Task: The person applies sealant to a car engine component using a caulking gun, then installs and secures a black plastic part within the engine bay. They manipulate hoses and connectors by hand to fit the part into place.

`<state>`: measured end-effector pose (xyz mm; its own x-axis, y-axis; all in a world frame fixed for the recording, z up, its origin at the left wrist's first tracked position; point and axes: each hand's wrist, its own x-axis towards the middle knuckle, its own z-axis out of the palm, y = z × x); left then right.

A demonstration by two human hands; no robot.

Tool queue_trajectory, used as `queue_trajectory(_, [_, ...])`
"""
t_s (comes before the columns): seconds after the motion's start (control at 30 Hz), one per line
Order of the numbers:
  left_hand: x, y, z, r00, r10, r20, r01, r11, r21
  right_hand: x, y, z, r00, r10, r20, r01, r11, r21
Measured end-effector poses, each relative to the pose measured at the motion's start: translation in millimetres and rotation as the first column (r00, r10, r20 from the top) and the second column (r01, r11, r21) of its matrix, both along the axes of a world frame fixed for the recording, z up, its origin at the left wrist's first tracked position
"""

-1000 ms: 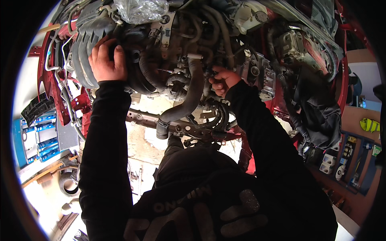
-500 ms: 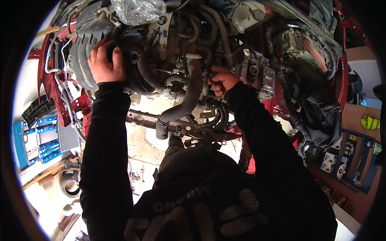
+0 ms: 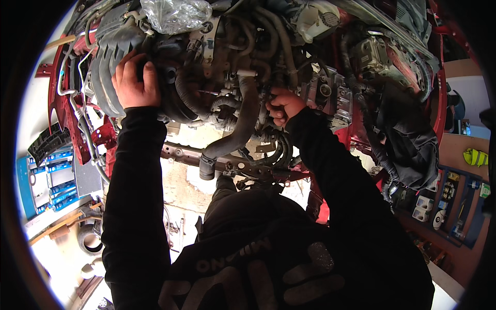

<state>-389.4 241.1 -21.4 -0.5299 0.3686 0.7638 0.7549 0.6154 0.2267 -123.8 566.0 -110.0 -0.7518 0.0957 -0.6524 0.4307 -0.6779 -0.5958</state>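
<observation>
My left hand [image 3: 135,85] lies over the edge of a ribbed black plastic intake manifold [image 3: 106,72], its fingers spread and bent over the top. Deeper in the engine bay, my right hand [image 3: 285,107] is closed, with the fingers curled among dark pipes and fittings. Whatever they grip there is hidden in shadow. Just left of that hand, a thick black coolant hose [image 3: 248,111] runs down and bends to a loose lower end. A corrugated hose [image 3: 188,95] curves between my two hands.
Clear plastic wrap [image 3: 175,14] lies on top of the engine. A whitish reservoir [image 3: 316,23] stands at the back. On the right are a metal gearbox-like housing [image 3: 330,95] and a black cloth [image 3: 408,134]. A metal crossmember [image 3: 181,153] spans the near side, before my body.
My right hand has shifted very slightly to the left, its fingers still curled. The left hand stays on the manifold.
</observation>
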Motion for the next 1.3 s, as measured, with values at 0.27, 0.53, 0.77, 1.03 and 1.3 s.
queue_trajectory(0.27, [2.8,0.5,1.2,1.000,0.004,0.010,-0.004,1.000,0.005,-5.3,-11.4,4.1,0.999,-0.002,-0.033,0.003,0.999,0.044])
queue_trajectory(0.53, [3.0,0.1,1.6,1.000,0.013,0.016,-0.012,1.000,-0.003,-1.8,-16.2,5.4,0.991,0.012,-0.130,0.001,0.995,0.103])
queue_trajectory(0.77, [5.0,1.0,2.2,1.000,0.009,0.017,-0.009,1.000,0.008,-2.8,-25.5,-9.6,0.999,0.004,-0.045,0.003,0.989,0.145])
queue_trajectory(1.03, [3.4,0.3,0.3,1.000,0.007,0.018,-0.007,1.000,0.014,-11.2,-48.1,-69.6,0.978,0.161,-0.136,0.001,0.640,0.768])
queue_trajectory(1.3, [0.4,-0.7,-2.0,1.000,0.000,0.028,-0.001,0.999,0.034,-8.5,-50.7,-55.6,0.937,0.243,0.251,-0.310,0.248,0.918])
